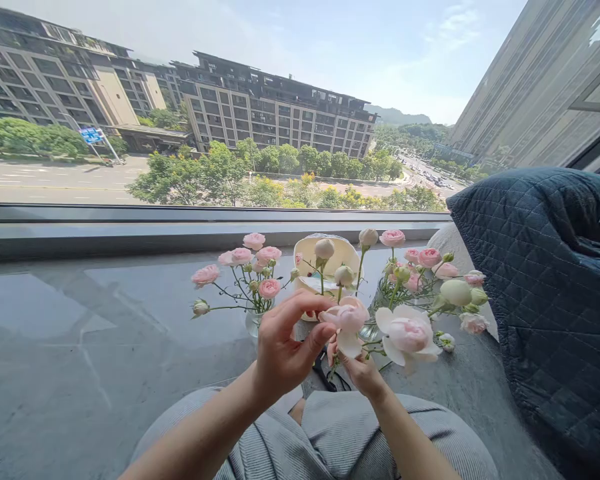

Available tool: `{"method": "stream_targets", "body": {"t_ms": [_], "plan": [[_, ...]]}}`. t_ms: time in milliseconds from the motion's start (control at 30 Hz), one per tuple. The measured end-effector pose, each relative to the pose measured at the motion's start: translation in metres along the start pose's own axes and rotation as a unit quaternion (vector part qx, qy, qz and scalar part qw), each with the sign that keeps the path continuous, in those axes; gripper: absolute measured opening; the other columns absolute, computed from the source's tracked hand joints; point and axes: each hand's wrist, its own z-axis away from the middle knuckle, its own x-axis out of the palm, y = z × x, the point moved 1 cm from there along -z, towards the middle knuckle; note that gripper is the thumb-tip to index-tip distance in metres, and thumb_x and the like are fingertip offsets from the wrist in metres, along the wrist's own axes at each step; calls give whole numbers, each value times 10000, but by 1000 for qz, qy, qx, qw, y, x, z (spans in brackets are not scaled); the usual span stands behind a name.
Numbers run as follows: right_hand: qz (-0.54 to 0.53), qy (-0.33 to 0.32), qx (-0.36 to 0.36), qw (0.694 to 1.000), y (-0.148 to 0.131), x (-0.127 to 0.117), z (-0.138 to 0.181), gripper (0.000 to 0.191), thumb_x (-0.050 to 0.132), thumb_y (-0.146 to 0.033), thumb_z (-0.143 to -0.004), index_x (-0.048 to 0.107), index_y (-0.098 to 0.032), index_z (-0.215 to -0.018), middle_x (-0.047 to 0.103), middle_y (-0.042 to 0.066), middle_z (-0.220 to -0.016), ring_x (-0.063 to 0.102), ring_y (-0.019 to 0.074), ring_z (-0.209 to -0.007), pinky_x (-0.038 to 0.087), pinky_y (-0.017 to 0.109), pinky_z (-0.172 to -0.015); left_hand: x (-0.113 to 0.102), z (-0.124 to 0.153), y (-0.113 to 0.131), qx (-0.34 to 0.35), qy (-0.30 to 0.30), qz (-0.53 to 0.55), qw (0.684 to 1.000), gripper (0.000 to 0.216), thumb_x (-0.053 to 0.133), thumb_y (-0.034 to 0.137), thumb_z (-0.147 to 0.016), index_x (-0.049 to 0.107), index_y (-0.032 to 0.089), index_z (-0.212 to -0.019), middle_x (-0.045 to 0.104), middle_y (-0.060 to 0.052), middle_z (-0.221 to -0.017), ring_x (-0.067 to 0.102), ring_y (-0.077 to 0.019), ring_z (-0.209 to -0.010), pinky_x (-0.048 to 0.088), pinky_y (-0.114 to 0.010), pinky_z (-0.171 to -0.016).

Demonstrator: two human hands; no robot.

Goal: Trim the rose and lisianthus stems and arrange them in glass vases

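Pink rose (pixel 347 317) held up over the lap area — right hand (pixel 361 373) with fingers closed below the bloom, left hand (pixel 285 340) with fingers pinched at the petals; a glass vase (pixel 254 325) and second glass vase (pixel 373 303) already filled with roses (pixel 269 288) on the stone ledge (pixel 80 320).

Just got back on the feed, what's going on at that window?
A person is seated at a grey stone window ledge with roses. Their left hand has its fingertips on a pink rose, and their right hand holds it from below, next to a larger pale pink rose. Dark scissors lie below the hands. More pink roses stand in a glass vase to the left, and another glass vase holds others to the right.
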Motion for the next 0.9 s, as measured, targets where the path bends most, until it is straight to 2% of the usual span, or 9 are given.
{"method": "stream_targets", "body": {"t_ms": [167, 300, 500, 600, 667, 733, 800, 900], "plan": [[-68, -21, 27, 997, -6, 8, -2, 222, 568, -404, -889, 566, -190, -948, 540, -3, -702, 528, 121, -649, 464, 280, -647, 2, 0, 1, -6, 6, -13, 1000, 121, 597, 190, -856, 655, 170, -960, 672, -34, -781, 568, -104, -661, 446, -210, -613], [-83, -27, 31, 996, -3, 8, -1, 220, 590, -384, -877, 558, -192, -978, 551, 11, -767, 522, 118, -658, 460, 278, -638, 3, 1, -1, -15, 6, -3, 1000, 171, 564, 119, -862, 662, 185, -986, 692, -40, -834, 601, -105, -708, 461, -204, -636], [-132, -44, 45, 989, -1, 12, -2, 240, 607, -419, -858, 556, -193, -923, 527, -1, -711, 487, 109, -610, 441, 264, -592, 5, 4, -2, -50, 7, -20, 999, 147, 557, 98, -863, 655, 184, -931, 700, -25, -825, 625, -95, -700, 474, -189, -641], [-150, -48, 44, 987, 3, 12, -3, 241, 616, -417, -853, 551, -197, -929, 533, 1, -735, 491, 103, -607, 428, 253, -580, 4, 2, 0, -42, 11, -41, 998, 131, 555, 98, -863, 646, 176, -915, 706, -23, -815, 626, -91, -669, 480, -186, -623], [-150, -51, 43, 986, 4, 12, -3, 249, 606, -423, -861, 553, -194, -944, 525, -7, -707, 494, 102, -603, 422, 249, -585, 2, -1, 1, -4, 29, -77, 997, 144, 557, 82, -853, 643, 175, -921, 706, -20, -799, 627, -96, -673, 489, -194, -636], [-145, -51, 41, 987, 4, 11, -2, 254, 591, -423, -873, 556, -186, -958, 519, -14, -672, 498, 102, -600, 419, 248, -599, -2, -3, 2, 63, 55, -138, 987, 172, 570, 59, -832, 645, 177, -932, 710, -20, -794, 630, -108, -695, 501, -217, -676], [-145, -49, 40, 987, 3, 11, -2, 248, 582, -413, -881, 558, -181, -967, 521, -14, -667, 505, 101, -602, 416, 247, -608, -7, -6, 1, 134, 70, -204, 967, 208, 597, 37, -800, 650, 174, -948, 718, -29, -792, 631, -126, -719, 507, -242, -707], [-149, -41, 39, 987, 4, 11, -2, 242, 593, -412, -873, 560, -187, -956, 539, 0, -736, 511, 98, -600, 414, 250, -596, -15, -8, -2, 217, 61, -271, 936, 254, 627, 19, -762, 652, 154, -976, 727, -52, -783, 638, -153, -741, 505, -268, -709]]}}
